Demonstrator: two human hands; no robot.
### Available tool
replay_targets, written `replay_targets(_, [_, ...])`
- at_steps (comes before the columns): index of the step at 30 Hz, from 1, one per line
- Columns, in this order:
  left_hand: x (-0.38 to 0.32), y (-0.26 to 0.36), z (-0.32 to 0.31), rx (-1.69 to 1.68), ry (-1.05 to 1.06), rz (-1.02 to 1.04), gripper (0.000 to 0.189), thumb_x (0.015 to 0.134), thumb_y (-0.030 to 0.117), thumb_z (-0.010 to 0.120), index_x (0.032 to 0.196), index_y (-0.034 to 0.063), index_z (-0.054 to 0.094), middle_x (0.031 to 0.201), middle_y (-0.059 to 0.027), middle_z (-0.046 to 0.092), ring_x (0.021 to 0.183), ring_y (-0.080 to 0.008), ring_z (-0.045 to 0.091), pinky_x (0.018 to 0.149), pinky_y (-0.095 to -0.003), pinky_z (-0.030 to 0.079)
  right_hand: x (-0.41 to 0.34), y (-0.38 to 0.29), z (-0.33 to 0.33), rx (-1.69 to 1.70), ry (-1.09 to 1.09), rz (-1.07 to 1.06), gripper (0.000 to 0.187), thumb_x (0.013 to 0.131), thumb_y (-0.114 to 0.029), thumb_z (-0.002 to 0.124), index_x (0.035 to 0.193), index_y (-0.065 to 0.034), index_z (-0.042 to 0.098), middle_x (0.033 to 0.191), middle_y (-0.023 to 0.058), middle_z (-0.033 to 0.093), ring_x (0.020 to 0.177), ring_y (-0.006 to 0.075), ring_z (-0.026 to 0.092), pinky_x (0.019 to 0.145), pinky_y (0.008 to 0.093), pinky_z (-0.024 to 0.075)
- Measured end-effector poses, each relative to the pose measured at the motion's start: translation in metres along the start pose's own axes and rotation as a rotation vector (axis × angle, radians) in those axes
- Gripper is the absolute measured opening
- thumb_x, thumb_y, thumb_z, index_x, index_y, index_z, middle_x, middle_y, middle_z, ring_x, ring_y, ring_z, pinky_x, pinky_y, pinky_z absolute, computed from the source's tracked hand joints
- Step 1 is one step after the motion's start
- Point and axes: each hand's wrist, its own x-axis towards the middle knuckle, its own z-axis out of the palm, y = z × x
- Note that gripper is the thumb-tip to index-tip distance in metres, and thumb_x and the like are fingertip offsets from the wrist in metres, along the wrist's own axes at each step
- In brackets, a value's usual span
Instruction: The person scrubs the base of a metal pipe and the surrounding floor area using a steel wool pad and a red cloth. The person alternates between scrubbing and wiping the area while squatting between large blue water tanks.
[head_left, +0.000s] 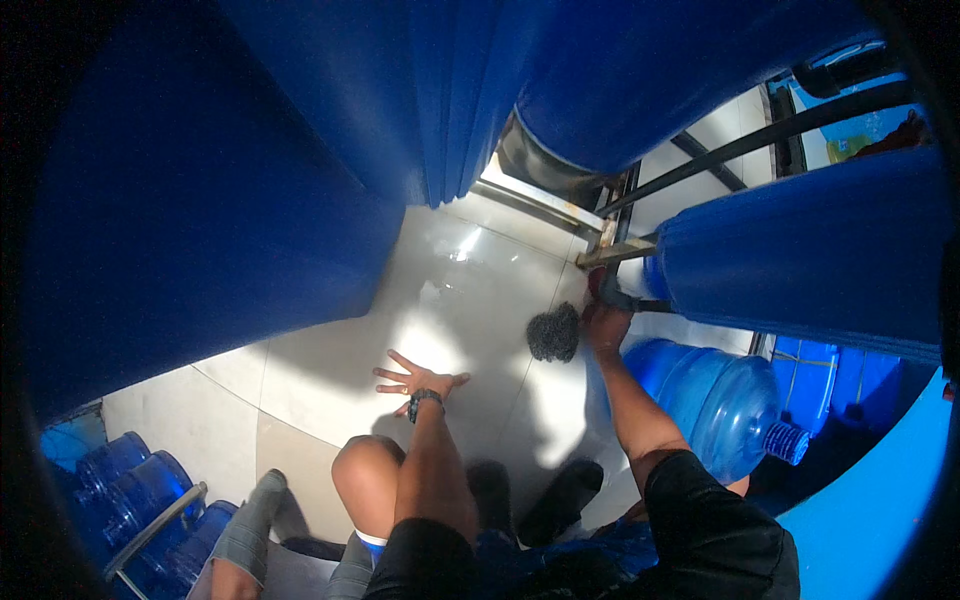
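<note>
My left hand (424, 382), with a ring and a dark wristwatch, is spread with its fingers apart over the glossy tile floor (465, 322), empty. My right hand (606, 326) reaches low beside a grey pipe elbow (621, 298); its fingers are partly hidden and a dark red patch shows by them, so its grip is unclear. Between the hands, nearer the right one, a dark grey mesh scouring pad (553, 332) lies on the floor. A large clear blue water jug (720, 409) with a blue cap lies on its side by my right forearm.
Big blue cloth-covered forms (210, 187) loom ahead and left. A rusty-edged metal frame (540, 196) and black pipes (757, 142) stand ahead right, above another blue cover (802, 247). Blue jugs (142, 487) with a metal rail are lower left, near a leg in a grey sock (255, 517).
</note>
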Motion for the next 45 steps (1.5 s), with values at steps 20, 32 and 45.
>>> replay_targets(20, [0.008, -0.001, 0.011, -0.015, 0.054, 0.002, 0.185, 0.058, 0.058, 0.110, 0.176, 0.0252, -0.028, 0.182, -0.0285, -0.032, 0.170, -0.0554, -0.016, 0.121, -0.0931, 0.020, -0.022, -0.048, 0.054, -0.627, 0.063, -0.653, 0.039, 0.097, -0.010, 0.071, 0.134, -0.0210, 0.077, 0.128, 0.0132, 0.065, 0.126, 0.0390, 0.060, 0.109, 0.0544, 0.0461])
replay_targets(32, [0.000, 0.001, 0.005, 0.001, 0.038, 0.003, 0.185, 0.059, 0.061, 0.109, 0.176, 0.0239, -0.030, 0.182, -0.0276, -0.032, 0.170, -0.0554, -0.014, 0.121, -0.0927, 0.019, -0.082, -0.074, 0.064, -0.263, -0.030, -0.554, 0.046, 0.102, -0.032, 0.079, 0.143, -0.0117, 0.072, 0.152, 0.0202, 0.059, 0.143, 0.0439, 0.054, 0.123, 0.0559, 0.0424])
replay_targets(45, [0.007, -0.001, 0.012, -0.004, 0.054, -0.004, 0.185, 0.058, 0.060, 0.109, 0.176, 0.0270, -0.029, 0.181, -0.0266, -0.035, 0.170, -0.0546, -0.018, 0.120, -0.0939, 0.020, 0.003, -0.066, 0.104, -0.628, -0.202, -0.447, 0.043, 0.093, -0.013, 0.079, 0.136, -0.0115, 0.073, 0.134, 0.0208, 0.064, 0.125, 0.0458, 0.061, 0.109, 0.0572, 0.0509])
